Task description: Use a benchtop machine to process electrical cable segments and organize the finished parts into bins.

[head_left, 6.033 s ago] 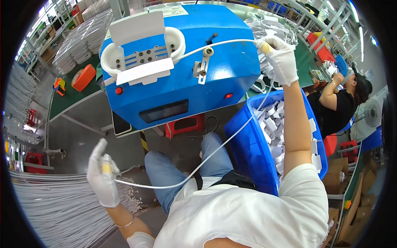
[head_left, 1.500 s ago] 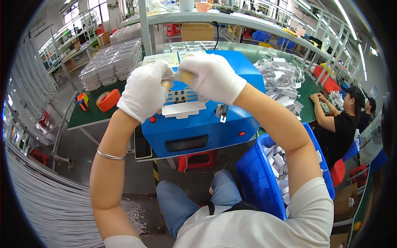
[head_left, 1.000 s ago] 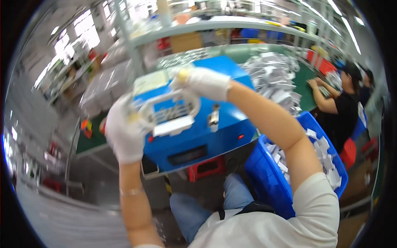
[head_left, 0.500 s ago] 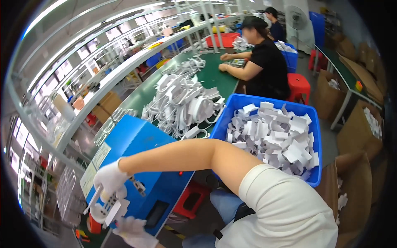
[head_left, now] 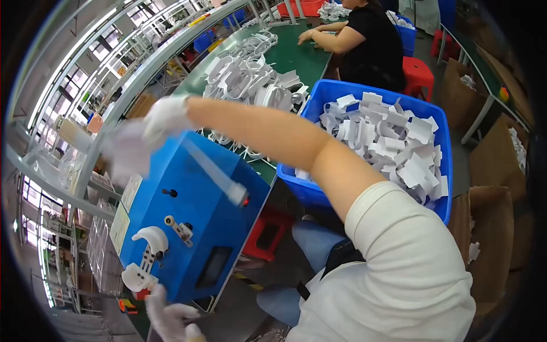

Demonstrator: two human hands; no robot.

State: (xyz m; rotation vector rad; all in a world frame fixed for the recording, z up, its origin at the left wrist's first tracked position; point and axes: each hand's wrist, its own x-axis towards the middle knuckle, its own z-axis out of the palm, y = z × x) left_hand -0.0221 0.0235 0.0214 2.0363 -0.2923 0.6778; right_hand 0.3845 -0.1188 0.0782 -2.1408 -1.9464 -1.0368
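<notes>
My right hand (head_left: pixel 165 118), in a white glove, is raised over the far left corner of a blue box-shaped machine (head_left: pixel 196 171). It is closed on a white cable (head_left: pixel 213 174), whose thicker end hangs over the machine's top; a pale flat part (head_left: pixel 126 151) beside the hand is smeared by motion. On the machine's near left face sits a winding head (head_left: pixel 148 256) with two white curved pieces. My gloved left hand (head_left: pixel 171 316) is just below that head, fingers apart, holding nothing I can see.
White cables lie heaped (head_left: pixel 245 80) on the green table (head_left: pixel 290 57). A blue bin (head_left: pixel 288 176) full of white folded pieces stands to the right. A co-worker in black (head_left: pixel 373 40) sits beyond it. Cardboard boxes (head_left: pixel 493 245) and red stools (head_left: pixel 419 74) stand around.
My right hand has lifted from the winding head, up and away toward the machine's far corner, taking the white cable along. My left hand has shifted slightly, and the view has tilted downward.
</notes>
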